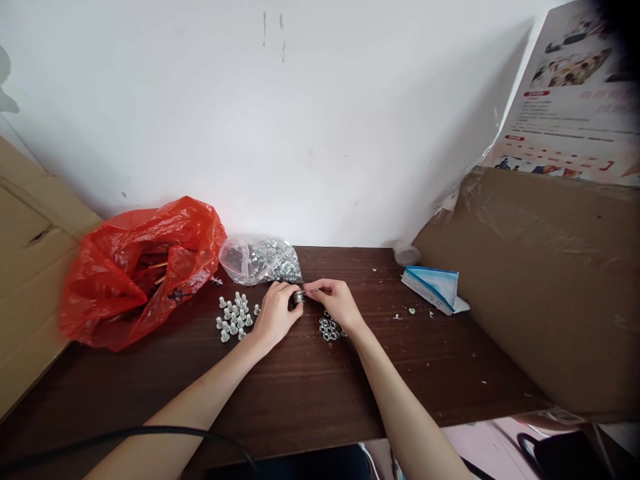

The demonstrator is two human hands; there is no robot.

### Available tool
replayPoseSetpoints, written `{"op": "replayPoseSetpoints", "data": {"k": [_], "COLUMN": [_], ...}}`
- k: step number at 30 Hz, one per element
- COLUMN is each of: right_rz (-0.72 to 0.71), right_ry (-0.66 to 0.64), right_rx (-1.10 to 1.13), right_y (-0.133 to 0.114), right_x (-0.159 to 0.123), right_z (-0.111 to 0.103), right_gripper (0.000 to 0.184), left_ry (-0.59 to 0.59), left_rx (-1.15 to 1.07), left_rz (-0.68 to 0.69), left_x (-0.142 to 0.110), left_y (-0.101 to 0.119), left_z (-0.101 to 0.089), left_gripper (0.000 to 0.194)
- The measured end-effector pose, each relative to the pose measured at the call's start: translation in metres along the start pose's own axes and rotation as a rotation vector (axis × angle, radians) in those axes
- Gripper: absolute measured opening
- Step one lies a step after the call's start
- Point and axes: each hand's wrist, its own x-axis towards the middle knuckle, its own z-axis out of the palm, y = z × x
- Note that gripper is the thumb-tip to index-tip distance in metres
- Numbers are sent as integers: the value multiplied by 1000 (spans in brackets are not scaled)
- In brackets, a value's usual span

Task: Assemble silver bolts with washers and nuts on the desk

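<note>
From my seat, nearest to me is a black cable (150,432) lying across the front edge of the dark wooden counter (300,393). Both forearms reach over it toward the middle of the counter.

My left hand (274,313) is curled closed around a small metal piece (299,297), which looks like a nut or a short stack of them, held just above the counter. My right hand (336,301) meets it from the other side, thumb and forefinger pinched on the same piece or on something thin going into it; I cannot tell which. I judge the step in hand to be fitting two small fasteners together, fingertip to fingertip.

Just right of the metal piece and partly under my right wrist lies a loose heap of nuts (330,327). Just left of it stands a cluster of short bolts (234,317), heads down. The next move, I judge, calls for a steady twist with the parts kept square, then a reach to either pile.

Behind the metal piece sits a clear bag of hardware (261,260), with a red plastic bag (140,267) further left. Well to the right lie a blue-and-white packet (434,285) and a big cardboard sheet (545,280). A white wall (300,120) is beyond.
</note>
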Motion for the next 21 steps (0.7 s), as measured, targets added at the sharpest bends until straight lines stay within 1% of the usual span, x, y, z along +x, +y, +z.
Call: {"op": "replayPoseSetpoints", "data": {"k": [2,4,7,11,15,17,21], "right_rz": [-17,-52,-117,-208,-294,-294,-247], "right_ry": [-33,-25,-10,13,62,78,63], "right_rx": [30,-3,-140,-337,-470,-506,-465], "right_y": [-2,-4,-5,-7,-8,-7,-7], "right_x": [-1,-2,-2,-3,-2,-2,-2], "right_z": [2,4,5,4,4,4,5], "right_gripper": [18,20,21,25,26,25,20], "left_ry": [3,12,20,-10,-17,-7,2], "left_rx": [-6,-6,-23,-69,-73,-81,-92], "left_rz": [-3,-8,-28,-58,-56,-49,-44], "left_x": [0,0,0,1,1,1,0], "left_y": [0,0,1,1,1,1,0], "left_z": [0,0,0,0,0,0,1], "left_gripper": [18,18,19,22,22,22,21]}}
